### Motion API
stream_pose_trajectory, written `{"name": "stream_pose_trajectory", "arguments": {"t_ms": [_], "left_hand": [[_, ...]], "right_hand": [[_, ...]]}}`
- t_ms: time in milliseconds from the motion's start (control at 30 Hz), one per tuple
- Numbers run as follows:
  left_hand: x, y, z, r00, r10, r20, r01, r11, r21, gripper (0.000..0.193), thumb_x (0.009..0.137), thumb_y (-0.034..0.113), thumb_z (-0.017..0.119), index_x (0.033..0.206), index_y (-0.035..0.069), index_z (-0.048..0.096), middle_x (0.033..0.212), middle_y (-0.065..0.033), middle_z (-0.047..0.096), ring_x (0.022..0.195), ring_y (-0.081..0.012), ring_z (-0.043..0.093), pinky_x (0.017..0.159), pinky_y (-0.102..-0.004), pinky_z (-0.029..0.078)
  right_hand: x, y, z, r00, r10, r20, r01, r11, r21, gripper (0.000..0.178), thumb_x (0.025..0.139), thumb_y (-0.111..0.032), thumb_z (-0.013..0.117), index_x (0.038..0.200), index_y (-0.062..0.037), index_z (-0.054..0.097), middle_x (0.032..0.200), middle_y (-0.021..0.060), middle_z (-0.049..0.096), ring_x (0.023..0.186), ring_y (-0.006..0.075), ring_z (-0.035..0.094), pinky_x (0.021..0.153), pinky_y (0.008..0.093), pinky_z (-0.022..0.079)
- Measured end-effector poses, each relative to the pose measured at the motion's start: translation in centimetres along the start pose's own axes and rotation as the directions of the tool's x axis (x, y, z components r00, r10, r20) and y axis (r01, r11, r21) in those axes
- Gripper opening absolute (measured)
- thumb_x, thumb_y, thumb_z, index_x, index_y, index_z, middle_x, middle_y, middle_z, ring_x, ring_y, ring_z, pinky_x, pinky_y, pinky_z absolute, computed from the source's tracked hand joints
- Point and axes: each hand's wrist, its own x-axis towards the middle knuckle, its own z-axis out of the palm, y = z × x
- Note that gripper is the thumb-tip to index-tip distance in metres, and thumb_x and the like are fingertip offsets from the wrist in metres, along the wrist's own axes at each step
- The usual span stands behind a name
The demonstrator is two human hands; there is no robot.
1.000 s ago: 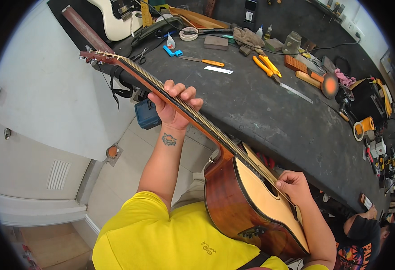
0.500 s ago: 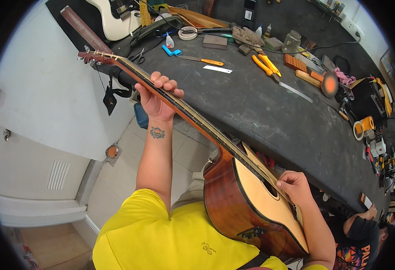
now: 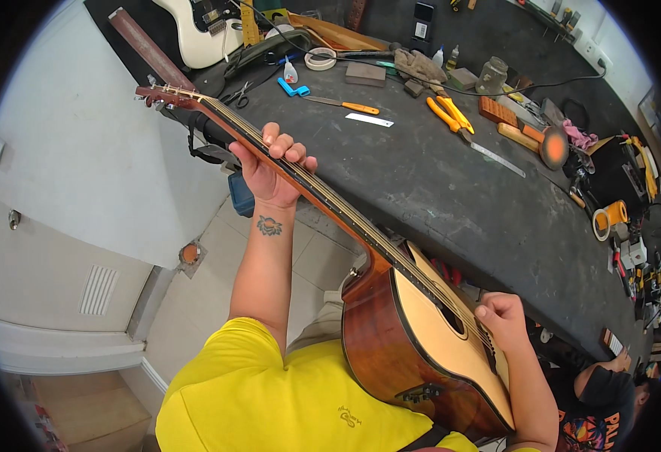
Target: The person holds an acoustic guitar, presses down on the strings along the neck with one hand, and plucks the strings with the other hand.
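Observation:
An acoustic guitar (image 3: 428, 313) with a pale top and reddish-brown sides lies across my lap and against my yellow shirt. Its neck slants up to the left, ending in the headstock (image 3: 166, 96). My left hand (image 3: 272, 175) is wrapped round the neck from below, thumb on the near side and fingertips curled over the strings. Beside the soundhole, my right hand (image 3: 504, 320) is closed with fingers curled over the strings. Whether a pick is pinched there is hidden.
A dark workbench (image 3: 436, 181) runs beyond the guitar, with yellow-handled pliers (image 3: 449, 114), an orange-handled knife (image 3: 360, 108), scissors (image 3: 238, 95) and a tape roll (image 3: 320, 59) on it. A white electric guitar (image 3: 202, 38) lies at the back left. Another person (image 3: 598, 392) is at lower right.
My right hand has shifted right and slightly down across the strings. My left hand stays round the neck. A black flap hanging below the headstock no longer shows; the whole view has shifted slightly.

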Motion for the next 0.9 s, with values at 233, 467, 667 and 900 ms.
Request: {"name": "stream_pose_trajectory", "arguments": {"t_ms": [233, 467, 667, 900], "left_hand": [[0.2, -0.5, 0.2, 1.0, 0.021, 0.002, -0.021, 1.0, -0.003, 0.051, 0.102, 0.059, 0.057, 0.117, 0.01, 0.055, 0.115, -0.0083, 0.069, 0.122, -0.0291, 0.062, 0.111, -0.0568, 0.045], [2.0, 1.3, 2.7, 0.974, 0.119, -0.194, -0.079, 0.976, 0.201, 0.036, 0.099, 0.039, 0.072, 0.116, 0.008, 0.061, 0.109, -0.007, 0.069, 0.104, -0.023, 0.061, 0.098, -0.0407, 0.048], [5.1, 7.3, 3.3, 0.823, 0.251, -0.51, -0.117, 0.953, 0.28, 0.023, 0.095, 0.024, 0.073, 0.101, 0.006, 0.061, 0.076, 0.0016, 0.06, 0.079, -0.0149, 0.048, 0.081, -0.0311, 0.04], [4.7, 7.1, 2.9, 0.841, 0.263, -0.473, -0.138, 0.949, 0.282, 0.02, 0.096, 0.022, 0.071, 0.101, 0.006, 0.061, 0.07, 0.0028, 0.057, 0.075, -0.0129, 0.045, 0.079, -0.0305, 0.038]], "right_hand": [[0.4, -0.6, 3.4, 0.964, -0.267, -0.002, 0.239, 0.868, -0.436, 0.023, 0.099, -0.026, 0.064, 0.101, -0.0032, 0.059, 0.093, 0.0071, 0.056, 0.092, 0.0212, 0.055, 0.086, 0.0342, 0.047], [0.5, -0.7, 1.7, 0.987, -0.163, 0.015, 0.16, 0.941, -0.3, 0.023, 0.09, -0.019, 0.074, 0.089, 0.0, 0.062, 0.091, 0.0076, 0.062, 0.087, 0.0177, 0.057, 0.081, 0.0323, 0.045], [0.4, -0.6, 1.7, 0.99, -0.142, -0.02, 0.134, 0.965, -0.225, 0.017, 0.09, -0.008, 0.071, 0.079, 0.003, 0.063, 0.079, 0.0073, 0.066, 0.075, 0.017, 0.059, 0.072, 0.0311, 0.047], [0.7, -0.5, 1.2, 0.983, -0.175, 0.046, 0.181, 0.95, -0.256, 0.024, 0.095, -0.014, 0.068, 0.08, 0.0039, 0.063, 0.077, 0.0087, 0.065, 0.074, 0.0183, 0.059, 0.07, 0.0332, 0.047]]}}
